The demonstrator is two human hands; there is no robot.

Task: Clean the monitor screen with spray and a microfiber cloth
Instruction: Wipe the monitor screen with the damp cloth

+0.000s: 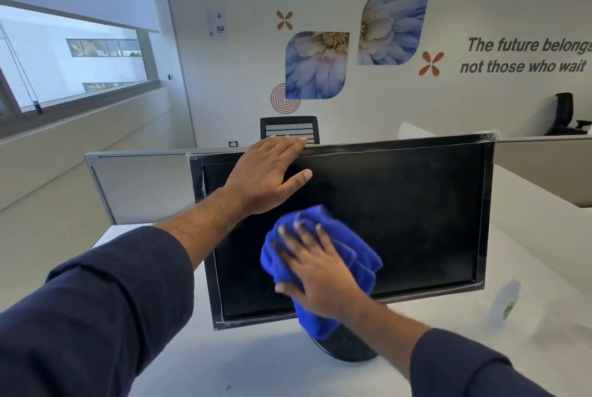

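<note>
Wiping is underway: the right hand [315,271] presses the blue cloth [323,263] flat-fingered against the monitor screen [400,220], the left hand [269,175] steadies its top edge with straight fingers, and the spray bottle [506,302] stands aside, so spraying looks done.

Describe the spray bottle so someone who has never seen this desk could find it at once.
Start at the black monitor on the white desk. Look past its lower right corner, where the spray bottle stands alone on the desktop. It is small, pale and blurred, with a green patch on its label, unlike the blue cloth pressed to the screen.

I see bare surface [256,374] before the monitor [400,220]; a blurred spray bottle [505,300] stands right, a partition [137,185] behind.
</note>
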